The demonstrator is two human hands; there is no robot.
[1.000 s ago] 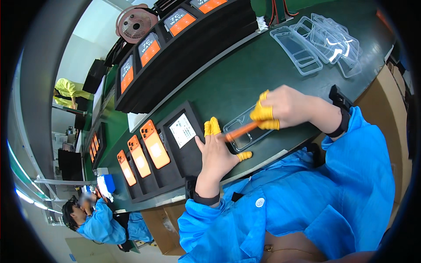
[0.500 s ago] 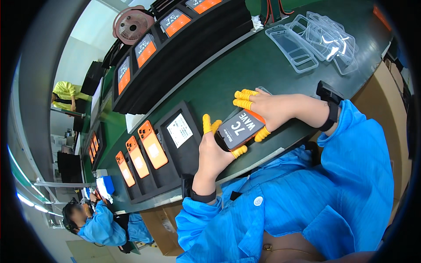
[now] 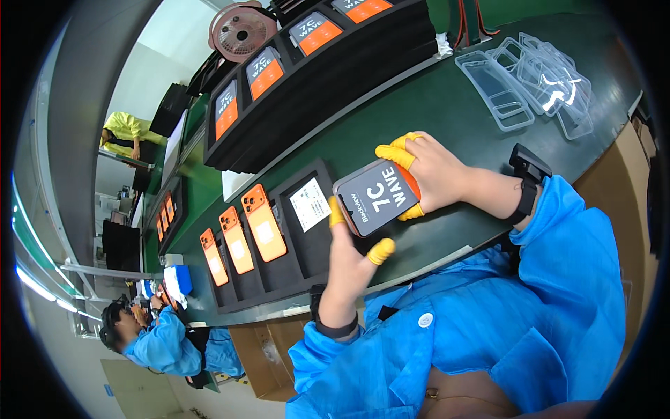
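My right hand [image 3: 434, 173], with yellow finger cots on its fingertips, is closed around the right end of a phone [image 3: 377, 199]. The phone's grey-and-orange printed front faces up, and a clear rim shows along its edge. My left hand [image 3: 352, 262] is open at the phone's left end, thumb and index finger spread apart. Its index fingertip is by the phone's edge; whether it touches, I cannot tell. To the left lies a black tray [image 3: 300, 264] with orange phones [image 3: 264, 222] camera side up and a white label [image 3: 310, 204] in another compartment.
A tall stack of black trays [image 3: 328, 91] with similar phones on top stands at the back. Several clear plastic cases [image 3: 499, 98] lie at the far right. A pink fan [image 3: 242, 33] is behind. Two people [image 3: 157, 342], [image 3: 125, 129] work at the left.
My left hand has come off the phone and opened, moving slightly down. The phone stays in my right hand. The whole view has shifted, so the surroundings appear farther right.
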